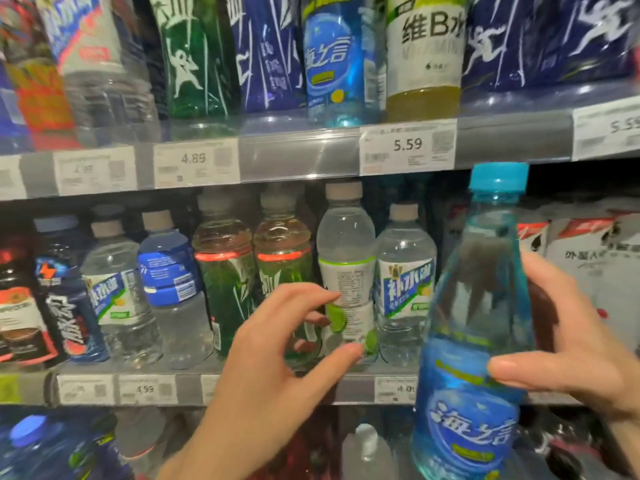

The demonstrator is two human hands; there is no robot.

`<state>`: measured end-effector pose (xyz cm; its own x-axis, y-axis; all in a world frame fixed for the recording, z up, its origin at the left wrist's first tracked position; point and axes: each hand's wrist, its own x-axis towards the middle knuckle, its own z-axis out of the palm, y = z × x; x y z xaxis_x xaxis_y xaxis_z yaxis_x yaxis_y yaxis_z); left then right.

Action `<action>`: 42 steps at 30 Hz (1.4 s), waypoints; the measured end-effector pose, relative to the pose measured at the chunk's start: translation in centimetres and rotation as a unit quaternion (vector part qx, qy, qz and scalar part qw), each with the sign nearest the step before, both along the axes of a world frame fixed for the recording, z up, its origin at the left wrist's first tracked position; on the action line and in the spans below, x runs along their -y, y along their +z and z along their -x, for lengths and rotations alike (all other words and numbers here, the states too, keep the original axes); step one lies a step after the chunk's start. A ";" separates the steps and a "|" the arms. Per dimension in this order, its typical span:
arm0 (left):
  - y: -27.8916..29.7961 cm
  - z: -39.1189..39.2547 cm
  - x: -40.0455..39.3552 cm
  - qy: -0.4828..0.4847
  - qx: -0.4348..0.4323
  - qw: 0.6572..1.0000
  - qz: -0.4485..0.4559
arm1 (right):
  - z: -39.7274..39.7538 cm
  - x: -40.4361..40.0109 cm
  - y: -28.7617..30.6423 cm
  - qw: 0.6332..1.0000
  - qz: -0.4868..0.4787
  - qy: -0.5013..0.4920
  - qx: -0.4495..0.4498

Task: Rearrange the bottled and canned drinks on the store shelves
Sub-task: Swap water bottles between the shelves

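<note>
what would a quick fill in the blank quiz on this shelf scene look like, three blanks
1. The right hand grips a blue bottle whose cap is ____.
2. The price tag on the upper shelf rail, right below the matching blue bottle, reads ____.
3. The left hand reaches toward the middle shelf and holds ____.

Missing words: light blue; 5.59; nothing

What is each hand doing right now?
Left hand: open, fingers loosely curved near the middle-shelf bottles, holding nothing.
Right hand: holding the blue bottle.
</note>
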<state>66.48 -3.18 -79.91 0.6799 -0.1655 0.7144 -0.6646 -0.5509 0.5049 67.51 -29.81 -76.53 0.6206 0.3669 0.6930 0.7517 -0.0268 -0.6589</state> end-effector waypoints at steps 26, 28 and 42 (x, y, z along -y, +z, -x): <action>7.4 -4.5 9.9 0.076 -0.022 0.996 -0.032 | 0.3 5.9 0.2 0.989 0.048 -0.138 0.008; 7.1 -3.4 9.2 0.071 -0.014 0.997 -0.028 | 0.4 5.8 0.3 0.989 0.045 -0.139 0.009; 6.1 4.7 5.3 -0.053 0.074 0.979 0.181 | -0.1 2.8 0.3 0.969 -0.014 -0.233 0.075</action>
